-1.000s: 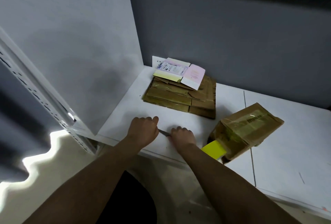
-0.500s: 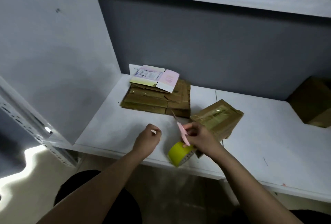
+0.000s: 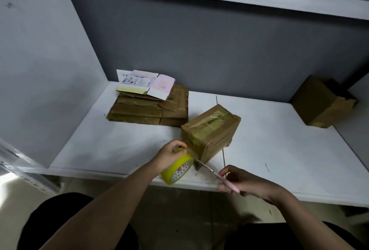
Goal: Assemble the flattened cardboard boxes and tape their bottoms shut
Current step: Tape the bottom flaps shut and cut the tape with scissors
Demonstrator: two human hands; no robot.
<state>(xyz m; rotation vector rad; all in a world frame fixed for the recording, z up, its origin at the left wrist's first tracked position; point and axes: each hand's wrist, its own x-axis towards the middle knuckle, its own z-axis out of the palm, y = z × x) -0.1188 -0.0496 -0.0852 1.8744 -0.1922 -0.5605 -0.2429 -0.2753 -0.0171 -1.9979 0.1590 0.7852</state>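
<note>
Two hands (image 3: 171,154) — one tape roll (image 3: 176,169), one scissors (image 3: 217,175)

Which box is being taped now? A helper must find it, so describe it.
On the white shelf, right of the stack of flattened brown cardboard boxes, stands one assembled brown cardboard box. It sits nearest the front edge, beside the yellow tape roll, with clear tape across it.

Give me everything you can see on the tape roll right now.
The tape roll is yellow-green, its side face patterned white and red. It stands tilted at the shelf's front edge, just left of the assembled box. The left hand grips its top; the pink-handled scissors in the right hand point between roll and box.
</note>
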